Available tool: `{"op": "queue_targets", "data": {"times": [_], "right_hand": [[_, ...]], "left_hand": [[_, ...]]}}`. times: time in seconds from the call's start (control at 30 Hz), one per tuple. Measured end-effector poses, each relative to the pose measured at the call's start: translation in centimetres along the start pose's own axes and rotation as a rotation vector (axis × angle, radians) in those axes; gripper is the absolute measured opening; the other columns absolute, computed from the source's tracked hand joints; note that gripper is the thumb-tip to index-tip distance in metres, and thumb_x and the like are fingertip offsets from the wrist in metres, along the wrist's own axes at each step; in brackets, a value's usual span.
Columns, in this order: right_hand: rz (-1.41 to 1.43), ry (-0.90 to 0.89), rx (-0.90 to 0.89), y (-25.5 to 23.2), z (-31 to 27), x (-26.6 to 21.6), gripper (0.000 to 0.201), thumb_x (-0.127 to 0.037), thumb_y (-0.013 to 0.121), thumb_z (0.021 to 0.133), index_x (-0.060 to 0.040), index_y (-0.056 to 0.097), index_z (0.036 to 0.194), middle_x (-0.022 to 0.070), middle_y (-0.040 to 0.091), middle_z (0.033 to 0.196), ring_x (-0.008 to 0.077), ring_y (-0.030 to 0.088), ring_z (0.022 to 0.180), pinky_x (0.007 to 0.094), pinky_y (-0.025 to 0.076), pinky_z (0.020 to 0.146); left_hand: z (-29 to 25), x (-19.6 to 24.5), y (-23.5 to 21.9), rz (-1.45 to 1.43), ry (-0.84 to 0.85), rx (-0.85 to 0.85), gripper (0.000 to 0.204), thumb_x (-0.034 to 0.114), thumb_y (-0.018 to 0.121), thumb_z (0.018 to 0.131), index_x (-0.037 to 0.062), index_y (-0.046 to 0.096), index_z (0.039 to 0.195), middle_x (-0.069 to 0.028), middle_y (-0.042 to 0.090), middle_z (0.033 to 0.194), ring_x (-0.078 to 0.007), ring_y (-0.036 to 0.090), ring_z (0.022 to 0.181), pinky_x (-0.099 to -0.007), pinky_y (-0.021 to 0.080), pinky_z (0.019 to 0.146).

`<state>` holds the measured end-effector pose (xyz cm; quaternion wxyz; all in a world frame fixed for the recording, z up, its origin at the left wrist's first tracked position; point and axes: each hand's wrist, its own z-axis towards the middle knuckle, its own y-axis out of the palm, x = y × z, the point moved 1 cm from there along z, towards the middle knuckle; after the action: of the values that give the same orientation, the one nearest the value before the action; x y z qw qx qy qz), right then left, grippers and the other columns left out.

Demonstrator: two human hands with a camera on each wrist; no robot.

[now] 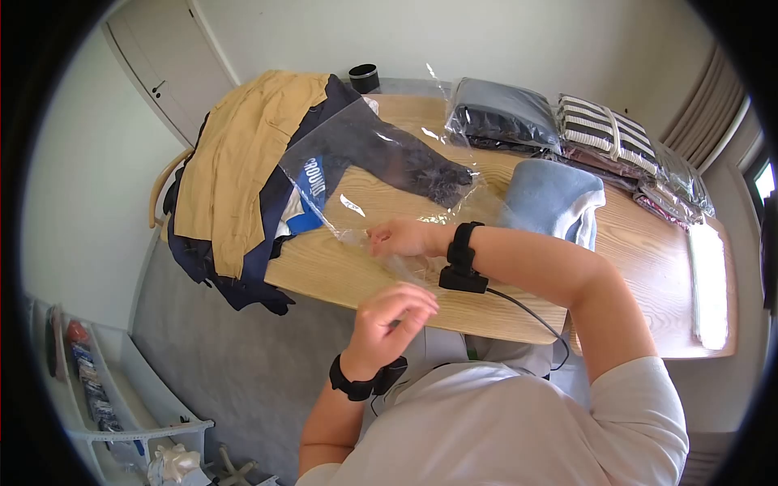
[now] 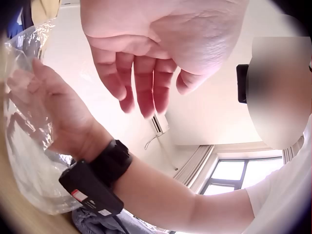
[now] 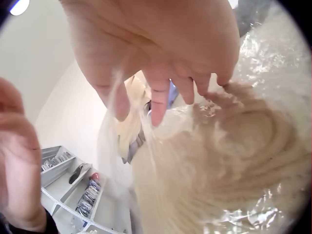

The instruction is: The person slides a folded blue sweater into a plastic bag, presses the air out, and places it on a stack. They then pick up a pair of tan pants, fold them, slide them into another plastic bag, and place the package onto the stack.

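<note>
A large clear plastic bag [image 1: 352, 204] spreads across the wooden table, its film catching glare. My right hand [image 1: 405, 239] is at the bag's near edge with fingers loosely bent. In the right wrist view, the film [image 3: 239, 161] runs past the thumb and beside the extended fingers [image 3: 158, 105]. My left hand [image 1: 393, 320] hovers in front of the table edge, fingers relaxed and nothing in them. The left wrist view shows its fingers [image 2: 144, 92] hanging free, apart from the bag. A folded light blue cloth [image 1: 547, 194] lies to the right of the bag.
Tan and dark garments [image 1: 251, 154] pile over the table's left end. Bagged folded clothes [image 1: 502, 113], including a striped bundle [image 1: 608, 134], line the back right. A white stack [image 1: 709, 283] lies at the right edge. Grey shelving [image 1: 121, 373] stands lower left.
</note>
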<state>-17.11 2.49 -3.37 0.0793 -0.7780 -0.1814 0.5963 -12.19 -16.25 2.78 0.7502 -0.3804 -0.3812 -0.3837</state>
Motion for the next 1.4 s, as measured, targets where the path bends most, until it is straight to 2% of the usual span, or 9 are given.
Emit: {"op": "queue_targets", "data": {"times": [0.03,0.17,0.33,0.47,0.57,0.7,0.8,1.1,1.4], "right_hand": [[-0.076,0.009,-0.046,-0.1,-0.3,-0.2,0.028,-0.029,0.06,0.086,-0.0049,0.066,0.101,0.0138,0.06,0.116,0.0252,0.053,0.111,0.0356,0.039,0.096],[-0.158,0.088,0.019,-2.1,-5.2,-4.4,0.043,-0.036,0.057,0.09,-0.0033,0.059,0.118,0.0157,0.06,0.118,0.0247,0.053,0.113,0.0351,0.04,0.097],[-0.135,0.087,0.386,-9.0,-18.1,-7.5,0.043,-0.029,0.058,0.092,0.0005,0.056,0.123,0.0128,0.06,0.119,0.0212,0.054,0.111,0.0309,0.039,0.098],[-0.004,0.18,1.026,-14.0,-27.7,-1.2,0.053,-0.029,0.068,0.085,0.0031,0.053,0.124,0.0127,0.061,0.114,0.0205,0.055,0.106,0.0312,0.042,0.09],[0.153,0.475,1.157,-12.5,-30.6,4.3,0.053,-0.034,0.069,0.084,0.0024,0.055,0.121,0.0114,0.061,0.113,0.0209,0.055,0.106,0.0338,0.041,0.091],[0.564,0.512,1.018,-9.2,-30.6,6.7,0.046,-0.036,0.069,0.085,-0.0008,0.059,0.113,0.0097,0.064,0.104,0.0188,0.059,0.098,0.0342,0.044,0.088],[1.03,0.398,0.885,-9.2,-29.5,8.6,0.036,-0.015,0.068,0.087,0.0016,0.055,0.116,0.0124,0.064,0.106,0.023,0.065,0.092,0.0356,0.055,0.085],[1.375,0.265,0.869,-6.4,-27.9,8.2,0.038,-0.003,0.056,0.087,0.0042,0.046,0.123,0.0189,0.061,0.114,0.0301,0.064,0.097,0.0431,0.052,0.093],[1.546,-0.205,1.026,-0.9,-33.4,10.3,0.037,-0.013,0.054,0.086,0.002,0.052,0.12,0.0187,0.063,0.114,0.0326,0.062,0.102,0.0469,0.049,0.096]], "left_hand": [[0.4,-0.7,-0.5,0.08,0.07,0.131,0.019,0.014,0.057,0.091,-0.0023,0.066,0.088,-0.0127,0.068,0.091,-0.0253,0.064,0.092,-0.0343,0.049,0.081],[1.6,-2.0,-1.3,0.286,0.088,0.377,0.019,0.014,0.055,0.092,0.0001,0.062,0.102,-0.0133,0.064,0.107,-0.0303,0.058,0.103,-0.0373,0.043,0.092],[0.5,-4.4,-1.1,0.383,-0.157,0.146,0.031,0.015,0.057,0.091,0.0004,0.058,0.118,-0.0152,0.055,0.128,-0.0304,0.049,0.121,-0.0388,0.036,0.103],[0.4,-5.3,-0.7,0.407,-0.162,0.036,0.035,0.014,0.061,0.088,0.0023,0.057,0.121,-0.0153,0.05,0.135,-0.0324,0.042,0.128,-0.0409,0.033,0.106],[0.6,-5.7,-0.4,0.42,-0.166,-0.068,0.04,0.016,0.062,0.087,0.0032,0.056,0.124,-0.0165,0.047,0.137,-0.0336,0.041,0.128,-0.0421,0.032,0.107],[0.4,-6.7,0.4,0.517,-0.11,-0.175,0.044,0.02,0.064,0.086,0.0045,0.054,0.126,-0.0205,0.045,0.138,-0.0407,0.04,0.127,-0.0463,0.034,0.105],[-0.1,-7.0,0.8,0.581,-0.157,-0.232,0.049,0.024,0.064,0.087,0.0063,0.051,0.131,-0.0225,0.041,0.141,-0.0429,0.035,0.131,-0.047,0.033,0.106],[-1.1,-7.0,1.2,0.672,-0.217,-0.376,0.064,0.031,0.067,0.083,0.0077,0.044,0.138,-0.0237,0.022,0.151,-0.0424,0.018,0.14,-0.0489,0.022,0.112],[0.9,-8.3,2.2,0.757,-0.245,-0.381,0.065,0.036,0.062,0.087,0.0065,0.041,0.14,-0.0274,0.019,0.151,-0.0446,0.016,0.14,-0.0502,0.02,0.112]]}}
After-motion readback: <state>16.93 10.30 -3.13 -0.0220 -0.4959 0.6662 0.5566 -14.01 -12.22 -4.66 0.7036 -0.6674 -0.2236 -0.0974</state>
